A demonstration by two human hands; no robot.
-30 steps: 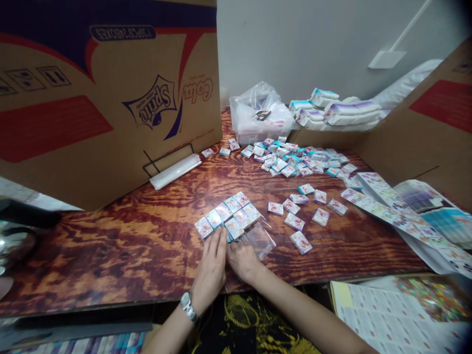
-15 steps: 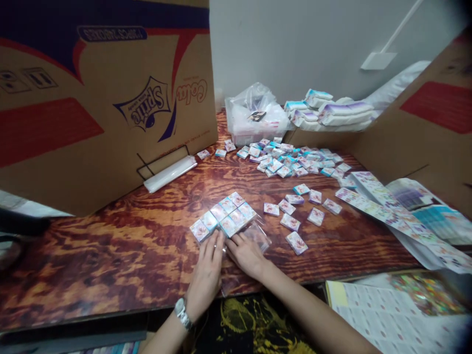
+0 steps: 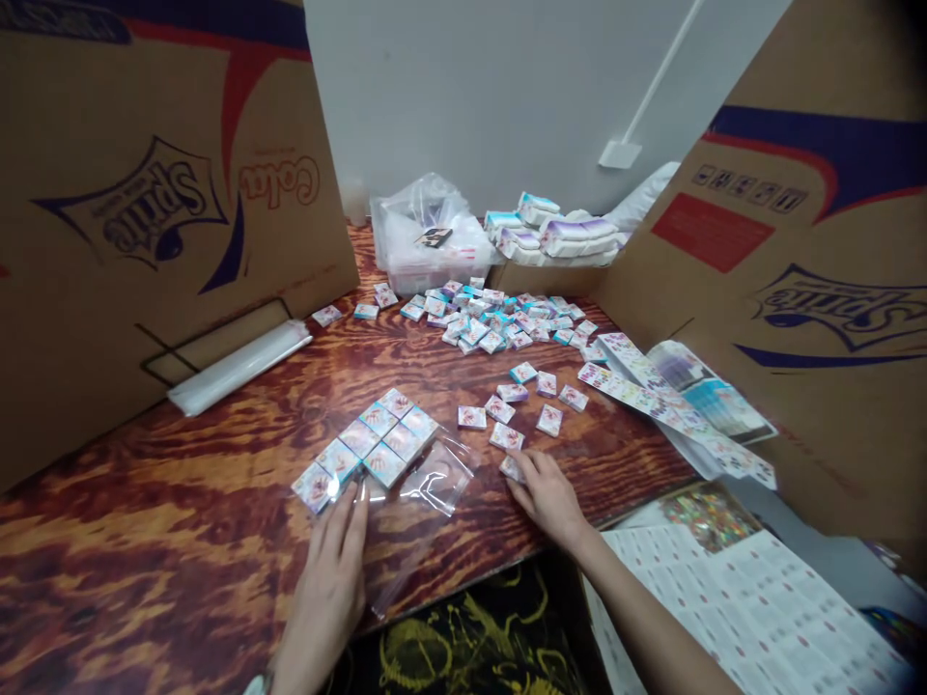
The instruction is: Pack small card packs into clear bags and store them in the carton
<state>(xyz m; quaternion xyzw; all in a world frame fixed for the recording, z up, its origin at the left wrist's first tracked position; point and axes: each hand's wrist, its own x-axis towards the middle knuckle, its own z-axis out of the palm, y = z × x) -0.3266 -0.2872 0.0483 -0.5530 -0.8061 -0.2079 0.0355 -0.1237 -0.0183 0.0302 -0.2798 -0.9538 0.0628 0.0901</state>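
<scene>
Nearest, below and between the hands, is black cloth (image 3: 435, 652) with a yellow pattern. The left hand (image 3: 334, 569) lies unclenched, its straight fingers together and their tips on clear film (image 3: 435, 483); the thumb is out of sight, so I cannot tell whether it pinches anything. The right hand (image 3: 547, 492) bends its fingertips over a small box (image 3: 511, 468), covering part of it; I cannot tell whether it is gripped or merely touched. That box is clearly nearer to the right hand, off to the right of the left fingertips and about level with them, with the film between. Too little of it shows to read its long axis. Just ahead of the left fingertips is a block of boxes (image 3: 358, 437), five in the farther row and three in the shorter one, with the fingertips at the short row's open end. Its long axis runs from ahead-left of the left hand up toward the right. Beyond the right hand are loose boxes (image 3: 499, 408), with printed strips (image 3: 652, 410) off to its right. Farther ahead of both hands come a heaped pile of boxes (image 3: 492, 319), a plastic tub (image 3: 420, 280) and wrapped packs (image 3: 575, 236).
</scene>
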